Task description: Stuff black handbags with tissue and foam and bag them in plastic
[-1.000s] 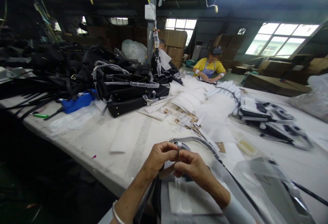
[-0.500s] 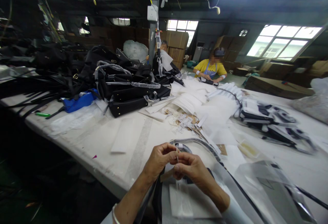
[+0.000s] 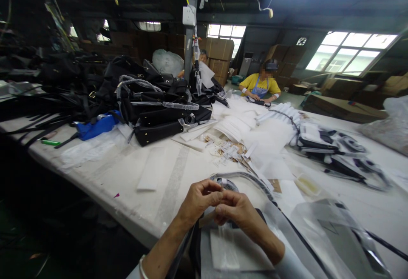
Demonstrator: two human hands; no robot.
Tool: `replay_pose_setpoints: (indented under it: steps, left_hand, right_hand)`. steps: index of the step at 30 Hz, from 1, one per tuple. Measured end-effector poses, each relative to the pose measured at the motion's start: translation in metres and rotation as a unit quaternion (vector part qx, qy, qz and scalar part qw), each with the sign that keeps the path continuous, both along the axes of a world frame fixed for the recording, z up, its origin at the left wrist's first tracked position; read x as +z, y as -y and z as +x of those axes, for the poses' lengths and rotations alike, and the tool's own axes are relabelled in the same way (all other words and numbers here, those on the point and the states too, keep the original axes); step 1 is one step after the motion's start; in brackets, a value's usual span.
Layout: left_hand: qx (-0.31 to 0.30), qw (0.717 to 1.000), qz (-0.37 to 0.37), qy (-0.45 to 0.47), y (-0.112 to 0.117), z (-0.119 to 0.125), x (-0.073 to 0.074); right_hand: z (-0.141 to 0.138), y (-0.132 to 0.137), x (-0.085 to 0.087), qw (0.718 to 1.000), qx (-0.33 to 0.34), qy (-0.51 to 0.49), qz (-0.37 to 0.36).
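My left hand (image 3: 198,200) and my right hand (image 3: 240,211) meet fingertip to fingertip above the near edge of the table. Both are closed in a pinch; whatever sits between the fingers is too small and covered to name. Just below them lies a black bag, mostly hidden, with a plastic-wrapped handle (image 3: 255,180) curving away to the right. A tan card strip (image 3: 207,219) shows under my left fingers. Below my right hand, a white sheet (image 3: 242,251) and some clear plastic rest on a grey surface.
Black bags (image 3: 159,132) are heaped at the left, near a blue bundle (image 3: 98,126). White sheets (image 3: 234,128) and small loose tags (image 3: 234,151) cover the middle. More wrapped bags (image 3: 338,151) lie right. Across the table a person in yellow (image 3: 261,85) handles a dark item.
My hands keep almost the same place, with slight finger movement. The thin pale piece that showed between my fingertips is now mostly hidden.
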State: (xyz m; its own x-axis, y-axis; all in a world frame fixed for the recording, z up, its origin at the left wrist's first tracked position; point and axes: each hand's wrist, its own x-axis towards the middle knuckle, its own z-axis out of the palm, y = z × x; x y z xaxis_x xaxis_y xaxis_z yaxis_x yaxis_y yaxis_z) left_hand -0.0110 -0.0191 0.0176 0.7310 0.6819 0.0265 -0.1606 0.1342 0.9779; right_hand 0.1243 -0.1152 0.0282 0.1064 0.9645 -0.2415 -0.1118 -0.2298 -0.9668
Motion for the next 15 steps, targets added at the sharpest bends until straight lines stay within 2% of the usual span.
replay_pose_setpoints:
  steps: [3, 7, 10, 15]
  left_hand:
    - [0.028, 0.998, 0.051, -0.019, 0.001, -0.001, 0.003]
    - [0.058, 0.992, 0.098, -0.055, 0.002, -0.004, 0.007]
    - [0.039, 0.994, 0.084, -0.052, 0.005, -0.005, 0.009]
    - [-0.032, 0.999, 0.029, 0.022, 0.006, -0.002, 0.006]
  right_hand:
    - [0.004, -0.001, 0.004, 0.999, -0.010, 0.028, 0.015]
    - [0.016, -0.001, 0.013, 0.983, -0.119, 0.121, 0.065]
    - [0.020, -0.003, 0.018, 0.977, -0.136, 0.130, 0.101]
    - [0.015, -0.009, 0.018, 0.974, -0.131, 0.146, 0.113]
